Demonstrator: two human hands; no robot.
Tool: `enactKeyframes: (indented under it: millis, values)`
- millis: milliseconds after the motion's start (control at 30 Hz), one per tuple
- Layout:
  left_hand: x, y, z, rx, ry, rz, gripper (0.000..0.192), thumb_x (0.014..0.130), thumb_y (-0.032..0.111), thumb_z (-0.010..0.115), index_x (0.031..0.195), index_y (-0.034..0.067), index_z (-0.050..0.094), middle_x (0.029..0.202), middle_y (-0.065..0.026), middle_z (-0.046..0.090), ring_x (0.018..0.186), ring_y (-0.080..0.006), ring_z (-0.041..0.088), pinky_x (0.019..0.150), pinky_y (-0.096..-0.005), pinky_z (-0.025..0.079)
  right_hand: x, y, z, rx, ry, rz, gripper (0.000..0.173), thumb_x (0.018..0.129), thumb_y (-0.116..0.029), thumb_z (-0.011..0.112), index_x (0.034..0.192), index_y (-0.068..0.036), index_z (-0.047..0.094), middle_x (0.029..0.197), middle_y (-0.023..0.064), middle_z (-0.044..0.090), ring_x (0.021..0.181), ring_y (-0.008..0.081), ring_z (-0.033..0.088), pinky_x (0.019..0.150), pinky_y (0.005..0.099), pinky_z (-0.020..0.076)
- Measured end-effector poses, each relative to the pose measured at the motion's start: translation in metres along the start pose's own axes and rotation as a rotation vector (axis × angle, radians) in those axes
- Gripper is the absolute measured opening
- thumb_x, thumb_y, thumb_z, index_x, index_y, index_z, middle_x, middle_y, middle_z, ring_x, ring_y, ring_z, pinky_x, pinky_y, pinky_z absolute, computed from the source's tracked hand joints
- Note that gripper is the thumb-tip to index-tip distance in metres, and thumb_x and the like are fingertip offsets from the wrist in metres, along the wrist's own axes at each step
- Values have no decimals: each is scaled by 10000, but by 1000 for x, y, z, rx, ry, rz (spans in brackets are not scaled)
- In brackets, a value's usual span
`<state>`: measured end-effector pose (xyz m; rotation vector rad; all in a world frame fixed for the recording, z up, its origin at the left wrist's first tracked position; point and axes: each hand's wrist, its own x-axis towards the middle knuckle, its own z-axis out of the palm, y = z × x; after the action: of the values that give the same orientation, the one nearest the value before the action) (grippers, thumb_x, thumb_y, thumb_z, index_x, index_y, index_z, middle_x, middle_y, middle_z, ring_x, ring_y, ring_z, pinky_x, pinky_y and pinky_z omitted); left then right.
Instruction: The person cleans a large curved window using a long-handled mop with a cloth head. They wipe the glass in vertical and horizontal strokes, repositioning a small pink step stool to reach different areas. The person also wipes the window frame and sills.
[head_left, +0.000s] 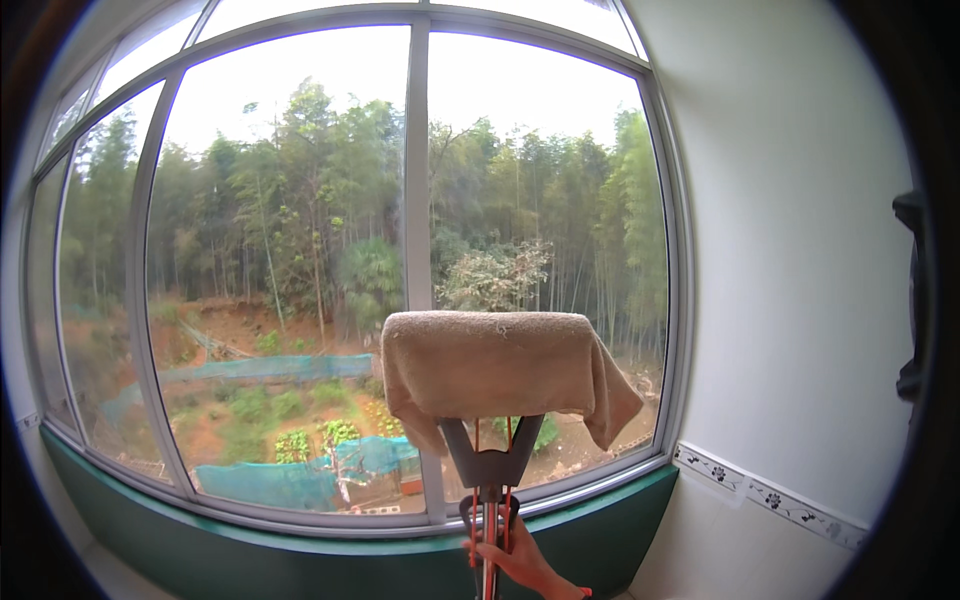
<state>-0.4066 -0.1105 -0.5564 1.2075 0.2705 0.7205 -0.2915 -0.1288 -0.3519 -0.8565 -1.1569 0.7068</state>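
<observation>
My right hand is wrapped around the metal pole of a mop with a grey forked head bracket and thin orange rods. The mop is held upright with its head raised. A beige cloth is draped over the head and covers it, so the part beneath is hidden. One corner of the cloth hangs loose on the right. Behind it is the glass of a large window; whether the cloth touches the glass I cannot tell. My left hand is out of view.
A metal upright divides the window panes. Below runs a green-painted sill and wall. At right stands a white wall with a floral tile border. A dark object juts in at the right edge. Trees and garden netting show outside.
</observation>
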Motion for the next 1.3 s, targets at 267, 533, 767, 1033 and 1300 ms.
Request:
enactKeyframes:
  millis: [267, 533, 767, 1033, 1300]
  values:
    - [72, 97, 44, 171, 118, 374, 191, 984, 284, 567, 948, 97, 557, 702, 25, 513, 601, -59, 488, 490, -228, 393, -121, 126, -23, 202, 75, 54, 754, 927, -245, 633, 1512, -33, 207, 1296, 95, 520, 1179, 175, 493, 1000, 314, 399]
    - [136, 181, 99, 121, 156, 403, 294, 996, 319, 548, 814, 94, 491, 615, 42, 455, 528, -43, 424, 457, -233, 330, -170, 161, -60, -361, 157, 76, 412, 1013, -218, 487, 1372, -38, 396, 918, 19, 570, 838, 116, 521, 791, 278, 456]
    - [112, 246, 89, 203, 133, 447, 247, 1008, 312, 526, 935, 80, 481, 655, 40, 455, 542, -46, 413, 469, -217, 329, -157, 204, -63, 212, 67, 286, 461, 962, -182, 579, 1373, -61, 407, 813, 17, 566, 659, 123, 557, 577, 269, 477]
    - [-1, 146, -58, 740, 301, 612, 821, 842, 273, 735, 1480, 29, 279, 1467, -196, 337, 1254, -310, 474, 1053, -402, 381, -107, 134, -6, -203, 255, 197, 483, 979, -551, 448, 824, -94, 450, 545, -40, 367, 438, 48, 347, 406, 206, 274]
    - [-295, -38, -317, 515, 1362, -347, 318, 890, 130, 642, 1166, -7, 562, 1098, -156, 642, 972, -239, 653, 866, -339, 531, -94, 109, 2, -320, 338, 188, 525, 952, -617, 423, 823, -109, 454, 508, -34, 368, 404, 43, 326, 385, 195, 262]
